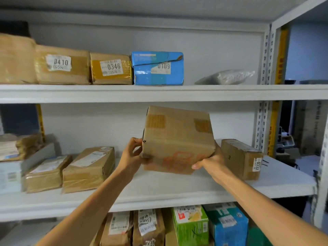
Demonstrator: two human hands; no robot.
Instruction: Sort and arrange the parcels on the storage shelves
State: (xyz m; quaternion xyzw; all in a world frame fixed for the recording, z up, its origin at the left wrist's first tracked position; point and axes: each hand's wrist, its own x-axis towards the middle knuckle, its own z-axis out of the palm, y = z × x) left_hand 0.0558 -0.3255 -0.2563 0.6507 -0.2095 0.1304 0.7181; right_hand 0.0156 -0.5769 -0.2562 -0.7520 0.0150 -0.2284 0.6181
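1. The orange print on the front of the brown box (177, 139) is blurry and cannot be read.
2. The fingers of the right hand (212, 161) are hidden behind the box. Only the thumb shows, on the front near the bottom right corner.
3. The parcels under the middle shelf (177, 190), like the green box (190, 226), are cut off at the bottom edge.
4. The label on the blue box (158, 68) on the top shelf (159, 92) is partly hidden, but 0109 shows.
5. The left hand (131, 155) is curled round the left edge of the brown box. Both hands hold it tight.
6. The brown box is over the middle shelf, just left of the box marked 0332 (241, 157). I cannot tell if it touches the shelf.
7. The brown box is tilted. Its top edge slopes down to the right, and its big printed face looks at us. It looks almost square, so I cannot tell its long side.
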